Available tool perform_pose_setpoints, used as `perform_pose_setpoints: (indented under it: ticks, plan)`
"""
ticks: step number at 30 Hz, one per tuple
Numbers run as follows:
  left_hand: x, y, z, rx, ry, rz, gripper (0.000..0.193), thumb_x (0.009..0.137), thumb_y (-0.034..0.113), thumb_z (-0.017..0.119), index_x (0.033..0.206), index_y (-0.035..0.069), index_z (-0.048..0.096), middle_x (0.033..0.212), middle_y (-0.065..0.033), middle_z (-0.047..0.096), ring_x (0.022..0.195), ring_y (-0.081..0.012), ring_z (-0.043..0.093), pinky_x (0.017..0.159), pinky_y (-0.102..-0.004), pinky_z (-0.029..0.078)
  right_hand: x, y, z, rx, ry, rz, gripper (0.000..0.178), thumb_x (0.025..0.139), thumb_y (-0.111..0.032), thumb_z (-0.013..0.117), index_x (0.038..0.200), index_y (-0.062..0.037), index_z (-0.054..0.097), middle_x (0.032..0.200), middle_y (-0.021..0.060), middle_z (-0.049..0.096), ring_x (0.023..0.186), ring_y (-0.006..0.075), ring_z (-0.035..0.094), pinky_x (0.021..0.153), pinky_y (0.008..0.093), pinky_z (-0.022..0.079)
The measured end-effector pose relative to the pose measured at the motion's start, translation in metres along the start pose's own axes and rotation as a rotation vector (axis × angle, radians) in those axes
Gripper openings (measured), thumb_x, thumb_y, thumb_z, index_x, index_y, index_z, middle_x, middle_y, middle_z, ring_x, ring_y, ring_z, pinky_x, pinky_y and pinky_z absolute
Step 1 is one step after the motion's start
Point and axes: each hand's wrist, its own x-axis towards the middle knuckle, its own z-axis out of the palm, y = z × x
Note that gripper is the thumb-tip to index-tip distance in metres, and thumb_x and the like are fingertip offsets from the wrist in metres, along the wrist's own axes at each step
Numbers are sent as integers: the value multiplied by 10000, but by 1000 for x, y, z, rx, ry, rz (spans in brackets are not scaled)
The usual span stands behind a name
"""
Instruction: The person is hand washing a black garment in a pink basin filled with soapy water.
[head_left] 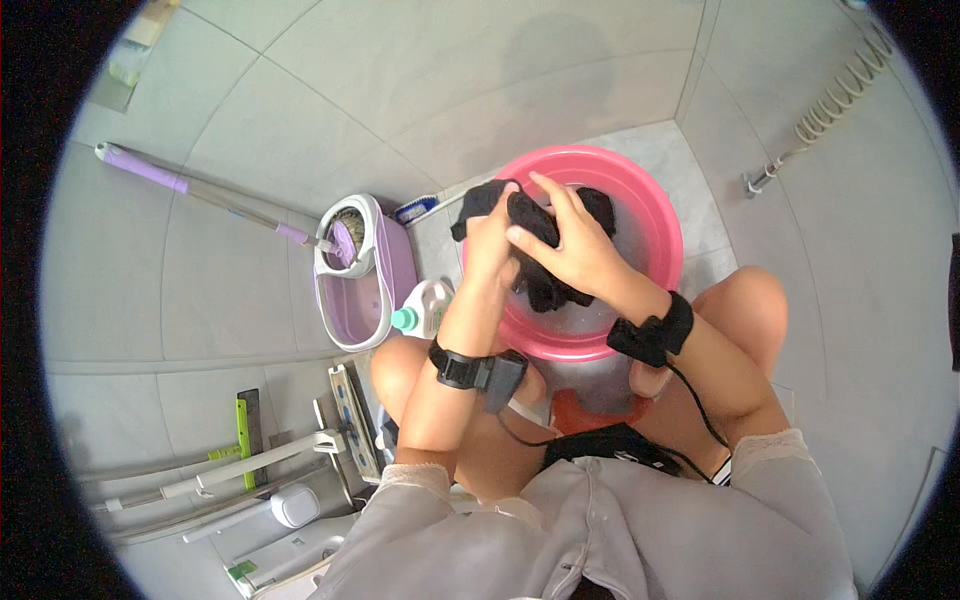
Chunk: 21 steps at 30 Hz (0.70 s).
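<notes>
Overhead, both hands meet above a pink basin (655, 215) on the tiled floor (440, 90); the left hand (492, 240) is closed on a black wet cloth (535, 225), and the right hand (570, 245) grips the same cloth from the other side, fingers spread over it; part of the cloth hangs down into the basin (its far end drapes on the rim); just left stand a lilac mop bucket (365, 270) and a white bottle (425, 308) with a green cap.
</notes>
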Motion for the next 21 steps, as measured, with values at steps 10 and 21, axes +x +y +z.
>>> perform_pose_setpoints:
  ticks: [10, 21]
  plan:
    - [10, 20, -7, 119, -51, 160, 71, 780, 90, 592, 768, 37, 546, 721, -46, 558, 640, -149, 554, 566, -274, 467, 3, 16, -7, 367, -44, 138, 311, 741, -116, 563, 1009, 31, 502, 850, 103, 584, 807, 163, 547, 720, 286, 425]
    - [-11, 28, 10, 501, -286, 174, 204, 716, 167, 666, 781, 6, 560, 767, -40, 570, 706, -105, 527, 618, -246, 429, 3, 16, -11, 1281, 162, 679, 272, 765, -173, 447, 972, -5, 500, 909, 94, 564, 863, 203, 545, 768, 332, 436]
